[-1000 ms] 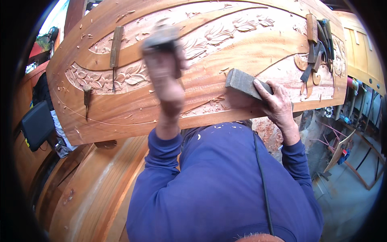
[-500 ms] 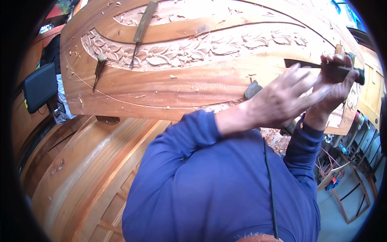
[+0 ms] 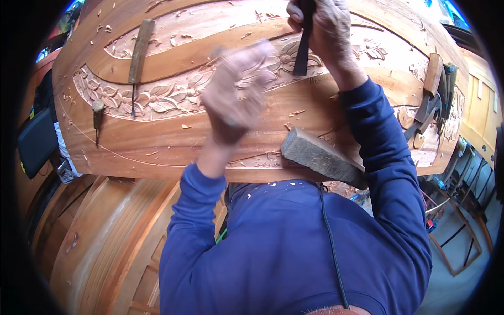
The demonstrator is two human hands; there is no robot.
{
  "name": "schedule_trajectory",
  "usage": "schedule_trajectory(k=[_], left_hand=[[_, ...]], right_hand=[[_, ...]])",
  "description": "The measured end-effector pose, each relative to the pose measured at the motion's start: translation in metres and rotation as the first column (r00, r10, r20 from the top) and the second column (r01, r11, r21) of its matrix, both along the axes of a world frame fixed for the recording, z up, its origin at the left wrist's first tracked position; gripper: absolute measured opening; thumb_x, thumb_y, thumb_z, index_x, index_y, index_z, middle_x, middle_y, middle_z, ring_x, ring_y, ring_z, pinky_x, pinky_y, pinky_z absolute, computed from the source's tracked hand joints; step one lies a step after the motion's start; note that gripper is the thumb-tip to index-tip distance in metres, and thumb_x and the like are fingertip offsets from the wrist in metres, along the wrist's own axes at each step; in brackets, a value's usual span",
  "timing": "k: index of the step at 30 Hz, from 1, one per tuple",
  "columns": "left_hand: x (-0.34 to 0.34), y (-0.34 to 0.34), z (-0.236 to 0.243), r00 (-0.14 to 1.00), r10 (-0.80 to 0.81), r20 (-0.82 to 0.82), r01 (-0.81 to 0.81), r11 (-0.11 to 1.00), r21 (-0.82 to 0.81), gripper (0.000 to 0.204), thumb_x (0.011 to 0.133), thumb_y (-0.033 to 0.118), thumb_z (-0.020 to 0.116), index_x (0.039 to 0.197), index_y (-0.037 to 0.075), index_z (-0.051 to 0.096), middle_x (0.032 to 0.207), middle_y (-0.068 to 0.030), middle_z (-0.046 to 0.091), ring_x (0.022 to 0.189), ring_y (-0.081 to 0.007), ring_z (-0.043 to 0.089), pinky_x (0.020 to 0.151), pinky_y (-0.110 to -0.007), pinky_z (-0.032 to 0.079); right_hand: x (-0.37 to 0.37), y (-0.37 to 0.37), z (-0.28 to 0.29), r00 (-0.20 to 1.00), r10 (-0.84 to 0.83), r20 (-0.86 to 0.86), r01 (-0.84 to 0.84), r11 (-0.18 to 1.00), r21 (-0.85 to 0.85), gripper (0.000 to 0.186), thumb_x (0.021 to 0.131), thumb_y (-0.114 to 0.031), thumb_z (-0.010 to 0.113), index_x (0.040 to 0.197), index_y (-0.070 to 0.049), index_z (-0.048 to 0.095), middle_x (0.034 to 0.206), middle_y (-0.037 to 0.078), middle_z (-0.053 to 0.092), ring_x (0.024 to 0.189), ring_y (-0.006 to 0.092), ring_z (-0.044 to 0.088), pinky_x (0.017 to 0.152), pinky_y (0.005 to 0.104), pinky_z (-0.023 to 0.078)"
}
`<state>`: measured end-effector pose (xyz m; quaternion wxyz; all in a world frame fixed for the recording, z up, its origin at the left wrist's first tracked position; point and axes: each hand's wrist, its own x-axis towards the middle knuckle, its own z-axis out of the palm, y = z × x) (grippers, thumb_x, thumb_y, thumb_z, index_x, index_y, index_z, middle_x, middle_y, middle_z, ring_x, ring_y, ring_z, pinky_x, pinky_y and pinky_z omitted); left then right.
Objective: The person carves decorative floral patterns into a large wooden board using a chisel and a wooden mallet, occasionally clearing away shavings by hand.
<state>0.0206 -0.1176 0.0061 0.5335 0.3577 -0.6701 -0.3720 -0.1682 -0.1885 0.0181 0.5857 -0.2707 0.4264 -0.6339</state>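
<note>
A flat, dark-bladed chisel (image 3: 303, 50) is gripped in my right hand (image 3: 331, 31), fingers wrapped round its upper part and the blade pointing toward me. It is over the carved floral band (image 3: 178, 97) of a large wooden panel (image 3: 173, 139). My left hand (image 3: 233, 100) is over the same band, apart from the chisel, with its fingers smeared by motion. A squared wooden mallet block (image 3: 320, 157) lies at the panel's near edge, by my right forearm. Left of my left hand, a long-handled chisel (image 3: 140, 52) rests across the carving.
A short carving tool (image 3: 98, 113) lies near the panel's left end. Several chisels (image 3: 433, 89) are bunched at its right end. Loose shavings dot the surface. A dark case (image 3: 38, 142) stands left of the panel, and wooden boards (image 3: 113, 236) lie below left.
The chisel has moved from the panel's right end to the upper middle in my right hand. My left hand has swung left, away from it. The mallet block shows more fully.
</note>
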Motion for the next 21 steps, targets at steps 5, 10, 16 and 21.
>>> schedule_trajectory(k=[5, 10, 16, 21], left_hand=[[-0.037, -0.097, 0.000, 0.961, -0.125, -0.245, 0.174, 0.966, 0.191, 0.066, 0.113, 0.048, 0.030, 0.157, 0.000, 0.039, 0.155, -0.0188, 0.047, 0.137, -0.0289, 0.052, 0.113, -0.043, 0.041], [-0.078, -0.118, -0.006, 0.840, -0.185, -0.510, 0.278, 0.954, 0.110, 0.063, 0.114, 0.046, 0.028, 0.157, 0.000, 0.036, 0.156, -0.0175, 0.046, 0.139, -0.0268, 0.050, 0.116, -0.043, 0.039], [-0.075, -0.129, -0.023, 0.808, -0.149, -0.570, 0.259, 0.959, 0.117, 0.046, 0.113, 0.036, 0.044, 0.131, -0.002, 0.063, 0.126, -0.0122, 0.068, 0.116, -0.0202, 0.066, 0.102, -0.034, 0.052], [-0.050, -0.140, -0.029, 0.833, 0.059, -0.550, 0.019, 0.991, 0.135, 0.029, 0.107, 0.024, 0.051, 0.112, 0.000, 0.066, 0.105, -0.0112, 0.072, 0.099, -0.0185, 0.068, 0.091, -0.033, 0.054]], right_hand=[[0.011, -0.001, -0.008, 0.997, 0.038, 0.069, -0.038, 0.999, -0.002, 0.018, 0.110, -0.037, 0.053, 0.119, -0.021, 0.054, 0.079, -0.004, 0.050, 0.053, 0.0061, 0.047, 0.043, 0.0212, 0.035], [0.017, -0.001, -0.007, 0.997, 0.038, 0.062, -0.038, 0.999, -0.005, 0.018, 0.111, -0.032, 0.052, 0.118, -0.016, 0.056, 0.077, -0.004, 0.049, 0.051, 0.0052, 0.044, 0.042, 0.0207, 0.033], [0.024, -0.003, -0.022, 0.994, 0.091, 0.057, -0.086, 0.992, -0.093, 0.020, 0.112, -0.026, 0.050, 0.120, -0.010, 0.060, 0.069, -0.006, 0.044, 0.048, 0.0035, 0.038, 0.041, 0.0203, 0.031], [0.041, -0.009, -0.023, 0.958, 0.238, 0.161, -0.230, 0.971, -0.066, 0.031, 0.111, -0.022, 0.052, 0.139, -0.010, 0.056, 0.070, -0.007, 0.042, 0.054, 0.0026, 0.039, 0.048, 0.0195, 0.032]])
